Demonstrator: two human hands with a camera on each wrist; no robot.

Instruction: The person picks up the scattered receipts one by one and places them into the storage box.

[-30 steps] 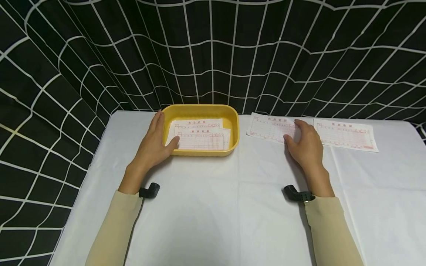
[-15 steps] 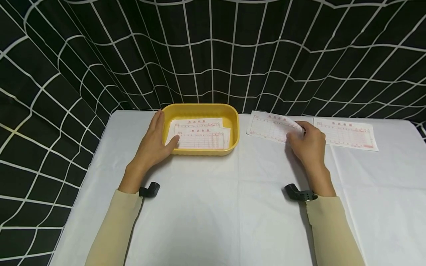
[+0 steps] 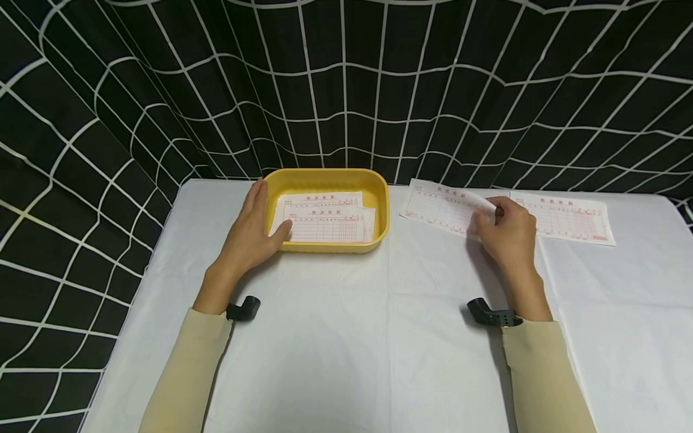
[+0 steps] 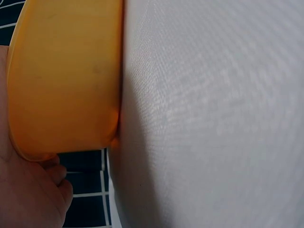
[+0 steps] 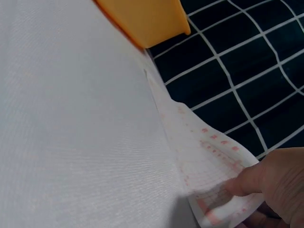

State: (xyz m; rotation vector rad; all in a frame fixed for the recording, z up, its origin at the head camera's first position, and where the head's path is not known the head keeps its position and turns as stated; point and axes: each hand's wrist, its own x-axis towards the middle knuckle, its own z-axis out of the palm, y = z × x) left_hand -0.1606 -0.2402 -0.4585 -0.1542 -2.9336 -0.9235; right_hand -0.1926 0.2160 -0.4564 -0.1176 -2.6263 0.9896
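Note:
A printed paper receipt slip with red ruling lies at the right of centre, its right end lifted and bent. My right hand pinches that end between thumb and fingers; the right wrist view shows the receipt slip curving up from the cloth. On the left, my left hand holds the corner of a yellow plastic tray, thumb over the rim and fingers along the outer side. Inside the tray lie several similar slips, overlapping. Another receipt slip lies flat just right of my right hand.
White cloth covers the table. Behind its far edge stands a black curtain with a white grid, which continues down the left side. Each wrist carries a black strap-on camera, such as the right one.
My right hand has taken hold of the receipt slip's right end, lifted it and shifted slightly right. The left hand and the tray have stayed in place.

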